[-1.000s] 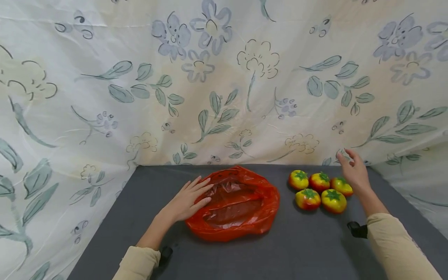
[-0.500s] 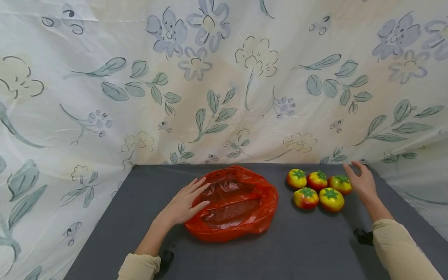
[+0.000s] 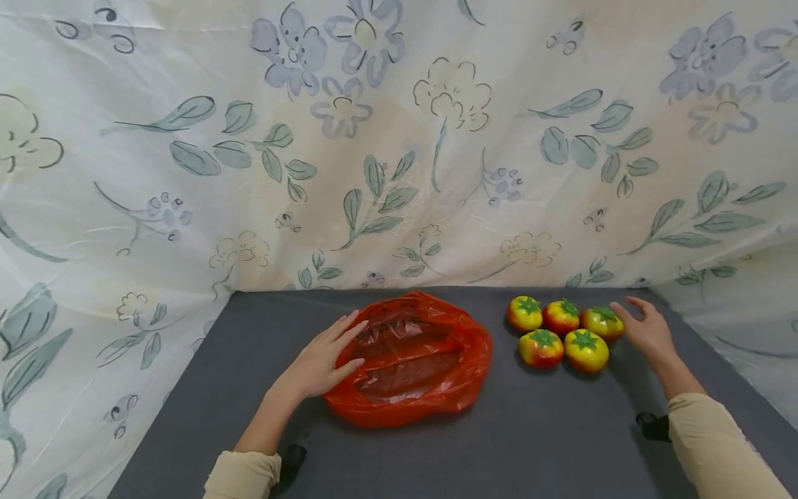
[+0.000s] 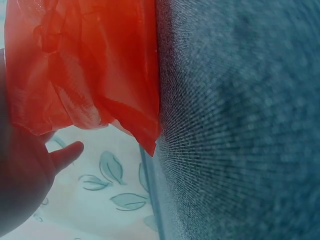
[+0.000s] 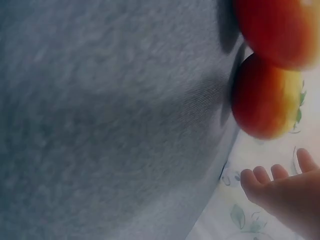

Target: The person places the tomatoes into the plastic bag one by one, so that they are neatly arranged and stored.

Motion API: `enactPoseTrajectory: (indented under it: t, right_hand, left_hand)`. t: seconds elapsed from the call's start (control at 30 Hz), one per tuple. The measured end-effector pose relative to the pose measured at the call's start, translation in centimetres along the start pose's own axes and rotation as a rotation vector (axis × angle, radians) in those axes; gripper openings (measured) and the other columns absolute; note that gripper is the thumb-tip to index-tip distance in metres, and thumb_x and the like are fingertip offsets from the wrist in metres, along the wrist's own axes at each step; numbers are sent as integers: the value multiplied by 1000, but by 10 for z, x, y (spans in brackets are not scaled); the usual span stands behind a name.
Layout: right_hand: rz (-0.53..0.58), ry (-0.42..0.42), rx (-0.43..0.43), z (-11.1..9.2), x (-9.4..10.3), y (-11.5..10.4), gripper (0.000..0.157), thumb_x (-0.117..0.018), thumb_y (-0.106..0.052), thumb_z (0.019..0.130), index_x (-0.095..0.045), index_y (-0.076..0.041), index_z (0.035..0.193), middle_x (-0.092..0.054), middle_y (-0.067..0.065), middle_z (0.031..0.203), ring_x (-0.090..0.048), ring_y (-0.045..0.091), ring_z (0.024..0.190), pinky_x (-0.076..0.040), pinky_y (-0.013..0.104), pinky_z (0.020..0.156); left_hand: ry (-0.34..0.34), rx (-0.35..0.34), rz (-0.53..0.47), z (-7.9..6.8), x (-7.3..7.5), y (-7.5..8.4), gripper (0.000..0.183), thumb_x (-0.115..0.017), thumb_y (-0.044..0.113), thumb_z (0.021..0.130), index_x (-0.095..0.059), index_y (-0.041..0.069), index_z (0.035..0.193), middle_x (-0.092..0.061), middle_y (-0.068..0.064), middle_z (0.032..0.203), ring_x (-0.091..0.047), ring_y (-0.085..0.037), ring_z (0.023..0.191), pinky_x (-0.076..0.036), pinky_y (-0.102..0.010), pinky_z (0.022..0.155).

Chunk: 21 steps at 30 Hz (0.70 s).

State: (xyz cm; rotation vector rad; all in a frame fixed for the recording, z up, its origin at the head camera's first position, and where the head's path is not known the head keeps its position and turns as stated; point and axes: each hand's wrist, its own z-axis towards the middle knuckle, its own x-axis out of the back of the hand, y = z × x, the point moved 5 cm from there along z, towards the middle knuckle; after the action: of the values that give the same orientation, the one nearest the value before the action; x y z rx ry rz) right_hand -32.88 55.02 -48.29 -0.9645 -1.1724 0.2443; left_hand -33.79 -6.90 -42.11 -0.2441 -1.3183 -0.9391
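A red plastic bag (image 3: 405, 409) lies on the dark grey table with its mouth spread wide. My left hand (image 3: 318, 364) rests along the bag's left rim, fingers straight and thumb apart. In the left wrist view, the bag's crinkled side (image 4: 85, 65) covers part of that hand (image 4: 25, 170). Several tomato-like fruits, red and yellow with green star-shaped tops, sit in two rows right of the bag. Beside the rear right fruit (image 3: 602, 324) is my right hand (image 3: 648, 333), relaxed and holding nothing, fingertips close to its side. The right wrist view shows this hand (image 5: 287, 195) below two fruits.
Close to the bag stand the left rear fruit (image 3: 524, 314) and the left front fruit (image 3: 541, 348). A floral cloth (image 3: 374, 173) hangs behind the table's far edge and along both sides. Grey table surface (image 3: 486, 457) stretches in front of the bag and fruits.
My right hand has moved down and slightly right, from above the rear right fruit to beside it. The left hand stays at the bag's rim. The head view has shifted slightly.
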Motion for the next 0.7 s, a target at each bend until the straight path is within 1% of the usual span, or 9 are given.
enactPoseTrajectory:
  t: [0.13, 0.2, 0.23, 0.3, 0.37, 0.5, 0.57, 0.6, 0.7]
  right_hand:
    - [16, -83, -47, -30, 6, -32, 100, -40, -68, 89, -7, 2, 151, -2, 38, 149, -10, 57, 132, -19, 69, 99]
    - [10, -119, -50, -40, 7, -41, 103, -41, -69, 88, -4, 4, 150, -1, 39, 147, -9, 58, 131, -18, 70, 99]
    - [7, -133, -44, -42, 6, -43, 104, -42, -69, 88, -4, 5, 149, -1, 40, 147, -9, 58, 130, -18, 70, 98]
    - [-12, -139, -34, -37, 3, -38, 105, -43, -69, 87, -4, 6, 149, -2, 41, 146, -10, 59, 130, -18, 70, 98]
    - [-35, -158, -24, -25, -2, -26, 105, -42, -69, 87, -3, 6, 149, -2, 41, 146, -10, 59, 129, -19, 70, 98]
    - [-79, -163, -5, 2, -14, 2, 109, -42, -73, 85, -2, 5, 149, -4, 42, 145, -12, 60, 128, -20, 71, 96]
    - [-74, -181, -17, 4, -17, 4, 109, -43, -72, 85, -1, 5, 149, -2, 41, 146, -9, 60, 129, -17, 71, 97]
    - [-81, -177, -11, 2, -18, 2, 110, -44, -73, 84, -1, 5, 149, -3, 41, 146, -10, 60, 129, -18, 71, 97]
    - [-64, -201, -15, -14, -15, -20, 109, -47, -68, 86, 0, 7, 148, -1, 40, 146, -8, 59, 130, -16, 70, 99]
  left_hand:
    - [6, 4, -4, 0, 0, -1, 67, -67, 29, 90, -37, 13, 148, -25, -9, 155, -26, -34, 138, -29, -56, 104]
    - [9, 2, -6, 0, 0, 0, 68, -67, 28, 90, -37, 13, 148, -25, -9, 155, -26, -34, 138, -29, -57, 104]
    - [11, 2, -9, 0, 0, 0, 68, -67, 28, 90, -36, 13, 148, -25, -9, 155, -26, -34, 138, -29, -57, 104]
    - [10, 6, -15, -1, 0, 0, 68, -67, 28, 90, -36, 14, 149, -25, -9, 155, -26, -33, 138, -29, -56, 104]
    - [10, 6, -15, -1, 1, 1, 68, -67, 28, 90, -36, 14, 149, -25, -9, 155, -26, -33, 138, -30, -56, 104]
    - [4, 15, -22, -2, 2, 1, 68, -66, 30, 90, -35, 15, 149, -25, -7, 155, -26, -32, 139, -30, -55, 104]
    - [3, 20, -25, -2, 2, -1, 68, -65, 30, 91, -35, 15, 149, -24, -6, 155, -26, -31, 139, -29, -54, 105]
    - [4, 19, -27, -2, 1, -1, 68, -66, 30, 91, -35, 15, 149, -24, -6, 155, -26, -30, 139, -29, -54, 105]
    - [5, 17, -27, -1, 1, -2, 68, -66, 30, 91, -35, 15, 149, -24, -6, 155, -26, -30, 139, -30, -54, 104]
